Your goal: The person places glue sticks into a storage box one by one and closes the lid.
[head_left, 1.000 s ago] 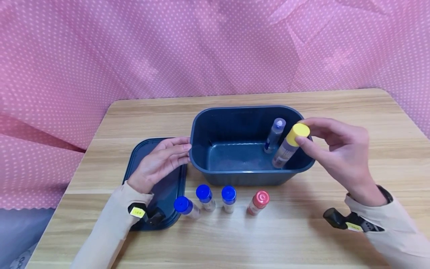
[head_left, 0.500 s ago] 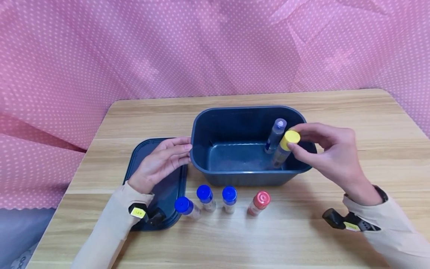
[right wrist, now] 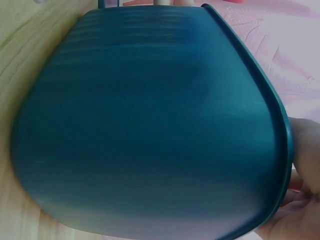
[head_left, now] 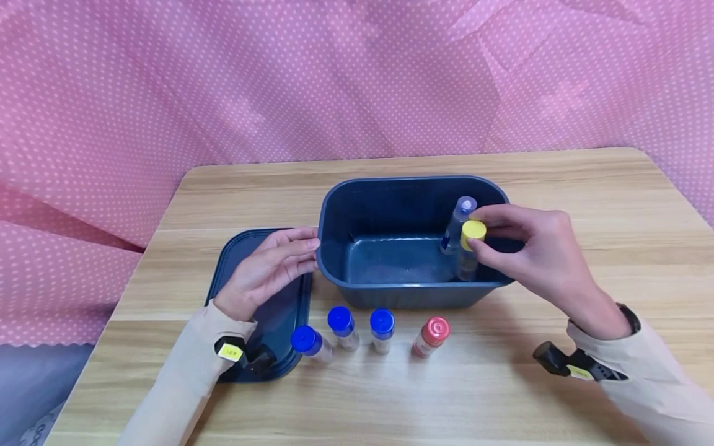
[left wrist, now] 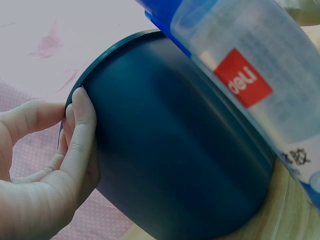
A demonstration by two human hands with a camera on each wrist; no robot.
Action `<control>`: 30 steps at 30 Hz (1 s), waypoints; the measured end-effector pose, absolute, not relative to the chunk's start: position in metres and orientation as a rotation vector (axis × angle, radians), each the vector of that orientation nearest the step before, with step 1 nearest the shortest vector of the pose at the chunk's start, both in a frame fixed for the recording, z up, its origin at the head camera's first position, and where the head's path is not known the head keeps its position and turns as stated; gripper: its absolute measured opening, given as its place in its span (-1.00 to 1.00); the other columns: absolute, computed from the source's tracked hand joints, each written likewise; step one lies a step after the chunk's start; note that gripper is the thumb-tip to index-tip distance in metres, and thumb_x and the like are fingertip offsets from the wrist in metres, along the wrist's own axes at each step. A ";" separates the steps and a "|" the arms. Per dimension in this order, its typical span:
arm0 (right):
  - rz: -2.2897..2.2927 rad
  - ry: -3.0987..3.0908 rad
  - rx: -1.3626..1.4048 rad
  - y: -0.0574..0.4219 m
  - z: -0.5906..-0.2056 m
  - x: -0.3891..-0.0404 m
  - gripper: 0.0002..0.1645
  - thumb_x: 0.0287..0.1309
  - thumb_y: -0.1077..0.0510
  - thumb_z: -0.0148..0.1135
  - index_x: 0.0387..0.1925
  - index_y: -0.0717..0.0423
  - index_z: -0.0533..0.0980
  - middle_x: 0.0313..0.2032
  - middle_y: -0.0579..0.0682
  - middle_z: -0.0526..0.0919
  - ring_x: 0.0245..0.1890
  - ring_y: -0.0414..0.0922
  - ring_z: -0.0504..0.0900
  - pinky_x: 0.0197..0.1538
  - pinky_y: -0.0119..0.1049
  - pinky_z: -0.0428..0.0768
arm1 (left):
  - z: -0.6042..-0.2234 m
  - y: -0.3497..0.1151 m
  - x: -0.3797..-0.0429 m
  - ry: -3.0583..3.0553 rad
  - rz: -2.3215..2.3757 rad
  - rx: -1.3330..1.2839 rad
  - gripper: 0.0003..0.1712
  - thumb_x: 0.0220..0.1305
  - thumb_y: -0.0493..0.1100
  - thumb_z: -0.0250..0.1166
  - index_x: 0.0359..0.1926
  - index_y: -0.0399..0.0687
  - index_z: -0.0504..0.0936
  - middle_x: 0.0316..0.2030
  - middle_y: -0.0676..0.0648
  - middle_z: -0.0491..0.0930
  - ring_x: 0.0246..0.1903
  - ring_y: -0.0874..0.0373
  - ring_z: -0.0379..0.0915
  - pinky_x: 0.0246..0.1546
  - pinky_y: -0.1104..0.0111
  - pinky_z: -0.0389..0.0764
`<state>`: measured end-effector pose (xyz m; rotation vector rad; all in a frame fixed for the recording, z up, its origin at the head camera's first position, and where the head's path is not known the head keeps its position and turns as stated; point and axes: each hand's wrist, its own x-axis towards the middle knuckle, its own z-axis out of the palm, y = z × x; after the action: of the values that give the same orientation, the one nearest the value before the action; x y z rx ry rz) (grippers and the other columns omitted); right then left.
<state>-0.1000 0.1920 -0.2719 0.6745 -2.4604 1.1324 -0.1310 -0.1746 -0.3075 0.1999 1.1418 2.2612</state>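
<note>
My right hand (head_left: 538, 257) pinches the yellow cap of a glue bottle (head_left: 473, 231) inside the dark blue bin (head_left: 390, 296). The bottle stands nearly upright, its lower part within the bin. Right beside it, a clear glue bottle (head_left: 458, 226) leans in the bin. My left hand (head_left: 264, 272) rests its extended fingers against the bin's left end at the rim. The left wrist view shows these fingertips (left wrist: 84, 107) on the outer wall. In the right wrist view, the bin's wall hides most of the right hand (right wrist: 305, 185) and the held bottle.
In front of the bin stand several glue bottles: blue-capped ones (head_left: 307, 339) (head_left: 341, 322) (head_left: 382, 325) and a red one (head_left: 431, 337). A dark blue lid (head_left: 279, 322) lies on the wooden table (head_left: 446, 409), partly under my left arm. A pink dotted cloth (head_left: 357, 80) hangs behind.
The right hand has moved left and a little down with the yellow-capped glue bottle, which is now more upright and closer to the clear bottle. My left hand has hardly moved.
</note>
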 end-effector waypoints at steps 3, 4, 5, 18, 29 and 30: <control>1.077 -2.485 0.711 0.190 -0.271 -0.101 -0.59 -0.17 0.44 0.48 -0.17 0.20 0.65 -0.24 0.03 0.73 -0.32 -0.21 0.72 -0.22 -0.64 0.56 | -0.306 -0.174 -0.130 1.139 2.262 0.182 -0.78 0.35 -0.43 0.13 -0.01 -0.29 0.55 -0.18 -0.15 0.63 -0.21 0.10 0.62 -0.08 0.35 0.63; 1.052 -2.494 0.723 0.190 -0.271 -0.101 -0.59 -0.17 0.44 0.48 -0.17 0.21 0.65 -0.25 0.04 0.73 -0.33 -0.15 0.73 -0.22 -0.66 0.55 | -0.305 -0.174 -0.130 1.138 2.262 0.175 -0.77 0.35 -0.43 0.13 -0.01 -0.29 0.55 -0.18 -0.15 0.63 -0.21 0.10 0.63 -0.08 0.35 0.63; 1.030 -2.504 0.734 0.190 -0.270 -0.102 -0.59 -0.17 0.44 0.47 -0.17 0.21 0.66 -0.25 0.04 0.73 -0.34 -0.10 0.73 -0.23 -0.68 0.54 | -0.305 -0.174 -0.130 1.139 2.262 0.166 -0.77 0.34 -0.42 0.14 -0.01 -0.29 0.55 -0.18 -0.15 0.63 -0.21 0.09 0.63 -0.08 0.34 0.63; 0.935 -2.624 0.837 0.188 -0.269 -0.105 -0.67 -0.13 0.40 0.47 -0.23 0.21 0.65 -0.30 0.03 0.72 -0.35 -0.03 0.74 -0.27 -0.29 0.67 | -0.306 -0.174 -0.130 1.125 2.265 0.169 -0.78 0.34 -0.42 0.15 -0.01 -0.28 0.56 -0.17 -0.16 0.63 -0.20 0.09 0.63 -0.08 0.35 0.63; 0.959 -2.628 0.825 0.188 -0.268 -0.105 -0.68 -0.12 0.41 0.45 -0.22 0.23 0.64 -0.29 0.06 0.71 -0.34 0.00 0.74 -0.28 -0.21 0.68 | -0.307 -0.174 -0.130 1.161 2.261 0.163 -0.79 0.33 -0.41 0.17 -0.03 -0.29 0.55 -0.18 -0.16 0.62 -0.21 0.10 0.62 -0.07 0.36 0.63; 0.960 -2.628 0.822 0.187 -0.268 -0.105 -0.68 -0.12 0.41 0.45 -0.22 0.24 0.64 -0.29 0.06 0.71 -0.34 -0.01 0.74 -0.28 -0.21 0.68 | -0.307 -0.174 -0.131 1.162 2.261 0.165 -0.79 0.33 -0.41 0.17 -0.03 -0.29 0.55 -0.18 -0.16 0.62 -0.21 0.10 0.62 -0.07 0.36 0.63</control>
<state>-0.1051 0.1873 -0.2680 0.8225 -2.6284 0.9599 -0.1305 -0.1744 -0.3066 0.1647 1.1615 2.2610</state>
